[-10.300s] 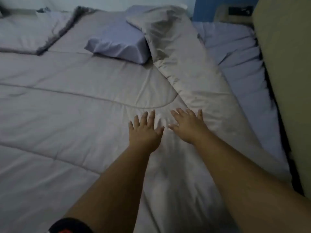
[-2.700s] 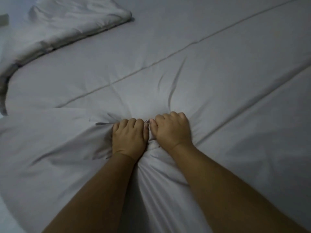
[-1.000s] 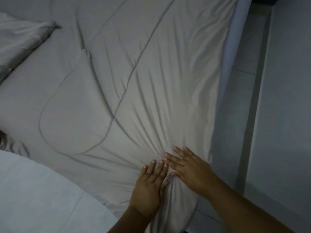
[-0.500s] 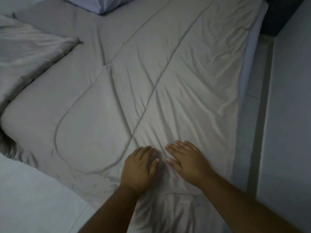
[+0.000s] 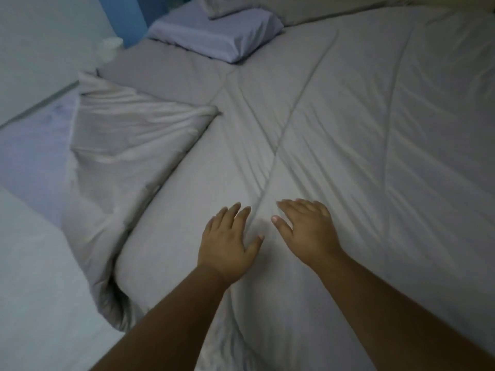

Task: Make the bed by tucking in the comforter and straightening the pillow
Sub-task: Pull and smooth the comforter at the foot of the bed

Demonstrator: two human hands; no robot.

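Observation:
The grey quilted comforter (image 5: 361, 124) covers most of the bed, creased with diagonal wrinkles. Its left corner (image 5: 128, 145) is folded back on itself, showing a paler underside. My left hand (image 5: 227, 242) and my right hand (image 5: 308, 231) lie flat on the comforter side by side near the bed's front, fingers spread, holding nothing. A lavender pillow (image 5: 217, 33) lies at the head of the bed, upper middle, slightly askew. Another grey bedding fold (image 5: 241, 6) rests partly on the pillow's far side.
A lavender fitted sheet (image 5: 32, 151) shows at the left where the comforter is folded back. A pale floor (image 5: 34, 303) lies at lower left. A light wall (image 5: 40, 44) and a blue panel (image 5: 126, 20) stand behind the bed's upper left.
The view has swung left, from the bed's right edge and floor gap to the folded left corner and pillow. Both hands slid along the comforter and stay flat, fingers now spread wider.

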